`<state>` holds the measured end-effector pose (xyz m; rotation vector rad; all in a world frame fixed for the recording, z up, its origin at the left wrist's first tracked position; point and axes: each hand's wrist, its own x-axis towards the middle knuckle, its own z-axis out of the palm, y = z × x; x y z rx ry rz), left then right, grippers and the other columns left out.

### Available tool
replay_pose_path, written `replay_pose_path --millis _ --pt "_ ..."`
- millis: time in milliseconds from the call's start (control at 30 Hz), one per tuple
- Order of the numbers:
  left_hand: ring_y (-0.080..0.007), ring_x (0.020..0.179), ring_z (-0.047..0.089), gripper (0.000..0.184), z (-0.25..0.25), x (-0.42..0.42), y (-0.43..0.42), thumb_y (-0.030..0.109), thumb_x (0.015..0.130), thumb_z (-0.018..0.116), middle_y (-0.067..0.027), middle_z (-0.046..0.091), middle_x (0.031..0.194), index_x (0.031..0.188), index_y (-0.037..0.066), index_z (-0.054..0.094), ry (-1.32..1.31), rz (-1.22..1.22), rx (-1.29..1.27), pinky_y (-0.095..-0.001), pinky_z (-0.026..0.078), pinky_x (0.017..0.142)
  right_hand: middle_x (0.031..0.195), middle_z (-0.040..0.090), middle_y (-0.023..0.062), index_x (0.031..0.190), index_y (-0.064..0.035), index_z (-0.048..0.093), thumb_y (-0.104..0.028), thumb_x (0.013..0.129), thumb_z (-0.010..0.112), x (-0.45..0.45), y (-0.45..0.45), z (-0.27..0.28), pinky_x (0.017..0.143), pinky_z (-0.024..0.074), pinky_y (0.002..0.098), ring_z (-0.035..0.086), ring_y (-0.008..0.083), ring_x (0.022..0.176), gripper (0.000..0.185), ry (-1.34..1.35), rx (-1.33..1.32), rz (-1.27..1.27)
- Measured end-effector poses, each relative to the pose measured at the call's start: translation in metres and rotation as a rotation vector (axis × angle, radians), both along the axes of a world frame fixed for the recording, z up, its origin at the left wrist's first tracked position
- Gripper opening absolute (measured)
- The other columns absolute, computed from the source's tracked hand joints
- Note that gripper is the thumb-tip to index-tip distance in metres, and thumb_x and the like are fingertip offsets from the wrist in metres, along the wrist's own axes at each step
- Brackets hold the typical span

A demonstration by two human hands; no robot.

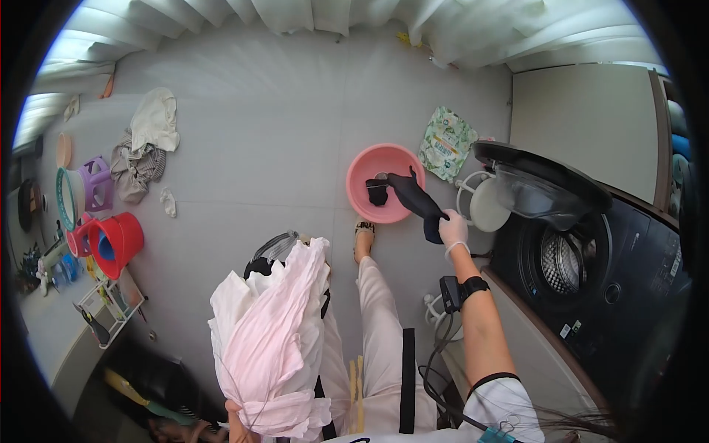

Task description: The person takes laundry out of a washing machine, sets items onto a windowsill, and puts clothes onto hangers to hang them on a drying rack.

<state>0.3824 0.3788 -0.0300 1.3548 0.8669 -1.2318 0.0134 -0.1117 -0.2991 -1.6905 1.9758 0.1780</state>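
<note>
A dark cloth (415, 196) hangs from my right hand (452, 227), whose fingers are closed on its upper end. The cloth's far end reaches over a pink basin (357, 201) on the floor, where a small black item (377, 193) lies. Pink and white fabric (273, 332) is bundled in front of my body at the lower left. My left hand (234, 413) is at the bundle's lower left edge, its fingers mostly hidden under the fabric. To the right stands a black washing machine (620, 295) with its round door (543, 184) swung open and its drum visible.
A green and white packet (447, 144) lies behind the basin, near a white stool (489, 203). White (156, 119) and grey clothes (134, 173) lie on the floor at left, beside a red bucket (127, 240) and a purple stool (97, 184). Curtains hang along the top.
</note>
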Motion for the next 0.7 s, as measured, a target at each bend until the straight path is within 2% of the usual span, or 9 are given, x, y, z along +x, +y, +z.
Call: replay_pose_path --millis 100,267,367,433,467,533,600,667,700 --pt "-0.0363 0.107 0.056 0.090 -0.015 0.004 -0.019 0.031 0.061 0.065 -0.0237 0.049 0.126 0.136 -0.005 0.030 -0.009 -0.025 0.053 -0.0461 0.048 0.095 0.099 0.066 0.0122 0.112 -0.0153 0.062 -0.017 0.082 0.057 0.001 -0.009 -0.031 0.081 0.0484 0.0419 0.062 0.0314 0.093 0.031 0.139 -0.070 -0.038" --pt "-0.0360 0.107 0.056 0.090 -0.047 0.032 -0.053 0.030 0.061 0.065 -0.0236 0.050 0.126 0.136 -0.005 0.030 -0.059 -0.085 0.122 -0.0458 0.048 0.095 0.100 0.066 0.0117 0.109 -0.0143 0.063 -0.018 0.081 0.057 0.025 -0.014 -0.107 0.081 0.0481 0.0422 0.062 0.0312 0.094 0.029 0.103 0.080 0.038" --pt "-0.0358 0.107 0.056 0.089 -0.078 0.049 -0.073 0.030 0.061 0.065 -0.0235 0.050 0.126 0.136 -0.005 0.030 -0.086 -0.122 0.154 -0.0457 0.048 0.095 0.099 0.065 0.0114 0.113 -0.0154 0.060 -0.018 0.078 0.060 0.042 -0.010 -0.166 0.080 0.0485 0.0445 0.062 0.0330 0.092 0.035 0.115 0.164 0.176" --pt "-0.0357 0.107 0.056 0.089 -0.102 0.056 -0.085 0.030 0.061 0.065 -0.0235 0.050 0.126 0.136 -0.005 0.031 -0.089 -0.141 0.173 -0.0456 0.048 0.095 0.098 0.063 0.0144 0.120 -0.0155 0.056 -0.014 0.081 0.052 0.056 -0.012 -0.202 0.072 0.0515 0.0432 0.063 0.0312 0.090 0.039 0.224 0.111 0.421" --pt "-0.0357 0.107 0.056 0.089 -0.117 0.058 -0.091 0.030 0.061 0.065 -0.0235 0.050 0.126 0.136 -0.005 0.031 -0.089 -0.150 0.182 -0.0456 0.048 0.095 0.098 0.063 0.0144 0.120 -0.0155 0.056 -0.014 0.081 0.052 0.059 -0.016 -0.219 0.072 0.0515 0.0432 0.063 0.0312 0.090 0.039 0.221 0.118 0.418" --pt "-0.0356 0.107 0.056 0.089 -0.142 0.061 -0.098 0.030 0.062 0.065 -0.0234 0.050 0.126 0.136 -0.005 0.031 -0.082 -0.164 0.206 -0.0455 0.048 0.095 0.094 0.060 0.0155 0.123 -0.0144 0.052 -0.012 0.081 0.050 0.063 -0.024 -0.263 0.059 0.0531 0.0390 0.066 0.0267 0.079 0.042 0.336 0.011 0.525" --pt "-0.0355 0.107 0.057 0.089 -0.167 0.058 -0.104 0.029 0.062 0.065 -0.0234 0.050 0.126 0.136 -0.005 0.031 -0.064 -0.176 0.239 -0.0454 0.048 0.095 0.091 0.059 0.0149 0.125 -0.0131 0.049 -0.013 0.082 0.050 0.053 -0.034 -0.303 0.050 0.0518 0.0335 0.065 0.0226 0.064 0.043 0.485 -0.285 0.570" --pt "-0.0354 0.107 0.057 0.088 -0.192 0.053 -0.107 0.029 0.062 0.065 -0.0234 0.050 0.126 0.135 -0.005 0.031 -0.036 -0.190 0.267 -0.0453 0.048 0.095 0.089 0.057 0.0130 0.129 -0.0148 0.044 -0.016 0.083 0.051 0.038 -0.046 -0.336 0.046 0.0504 0.0325 0.063 0.0221 0.053 0.047 0.564 -0.305 0.489" --pt "-0.0353 0.107 0.057 0.088 -0.204 0.050 -0.109 0.029 0.062 0.065 -0.0234 0.050 0.126 0.135 -0.005 0.031 -0.012 -0.197 0.277 -0.0453 0.048 0.095 0.093 0.058 0.0128 0.131 -0.0158 0.040 -0.017 0.084 0.051 0.032 -0.050 -0.342 0.047 0.0508 0.0323 0.063 0.0222 0.055 0.048 0.582 -0.210 0.463"
